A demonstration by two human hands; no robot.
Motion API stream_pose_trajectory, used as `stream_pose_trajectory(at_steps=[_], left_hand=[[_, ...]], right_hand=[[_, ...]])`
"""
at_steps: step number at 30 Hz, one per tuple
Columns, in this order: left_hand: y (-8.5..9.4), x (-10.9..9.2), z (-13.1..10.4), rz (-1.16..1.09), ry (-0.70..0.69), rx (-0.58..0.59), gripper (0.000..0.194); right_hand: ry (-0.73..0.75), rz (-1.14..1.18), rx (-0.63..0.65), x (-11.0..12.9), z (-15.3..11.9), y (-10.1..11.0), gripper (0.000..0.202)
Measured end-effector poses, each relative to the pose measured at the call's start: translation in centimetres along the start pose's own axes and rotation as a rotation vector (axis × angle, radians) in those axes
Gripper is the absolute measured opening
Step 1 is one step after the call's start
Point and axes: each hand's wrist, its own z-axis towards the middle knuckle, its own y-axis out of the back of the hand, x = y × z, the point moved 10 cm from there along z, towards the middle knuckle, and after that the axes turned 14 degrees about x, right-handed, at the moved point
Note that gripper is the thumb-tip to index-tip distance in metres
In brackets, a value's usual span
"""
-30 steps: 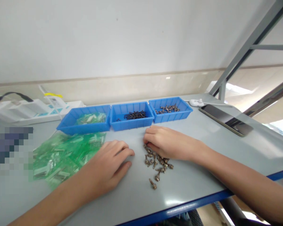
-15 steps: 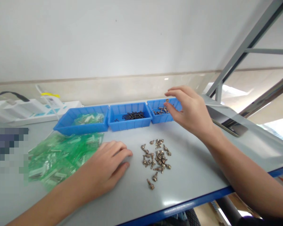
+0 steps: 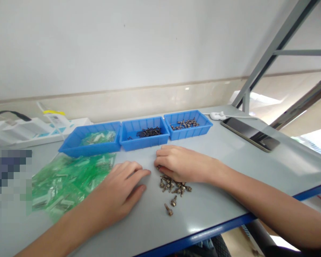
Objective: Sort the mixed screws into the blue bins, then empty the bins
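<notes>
A workshop, as I see it from afar, grey bench, row of blue bins, loose screws, green bags of parts, power strip

Head view faces forward and down, seemingly near the table.

left hand: palm down, loosely bent | right hand: palm down, curled inward
</notes>
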Motion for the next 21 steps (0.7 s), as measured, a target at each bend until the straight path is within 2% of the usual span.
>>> stream_pose_trajectory(at_steps=[5,7,11,13,15,16,18,21], left_hand=[[0.0,0.0,0.1,0.001,0.005,0.002,0.024],[0.1,0.0,0.0,0.004,0.014,0.0,0.024],[0.3,0.0,-0.1,0.014,0.015,-0.021,0.024],[0.3,-0.1,-0.1,0.016,0.013,-0.023,0.024],[0.3,-0.2,0.0,0.005,0.008,-0.021,0.024],[0.3,-0.3,0.0,-0.005,-0.001,-0.022,0.025],[0.3,-0.8,0.1,-0.028,-0.025,-0.029,0.026],[0.3,-1.8,0.4,-0.043,-0.088,-0.044,0.033]], right_hand=[[0.012,-0.057,-0.056,0.5,-0.1,0.5,0.014],[0.014,-0.107,-0.125,0.7,-0.7,1.6,0.016],[-0.058,-0.217,-0.457,-0.6,-3.8,5.7,0.022],[-0.18,-0.24,-0.629,-2.6,-6.0,7.7,0.02],[-0.332,-0.227,-0.726,-5.0,-7.8,8.8,0.019],[-0.399,-0.209,-0.738,-6.0,-8.4,9.0,0.021],[-0.468,-0.161,-0.685,-7.1,-8.6,8.8,0.024],[-0.392,-0.089,-0.442,-5.6,-6.9,7.1,0.019]])
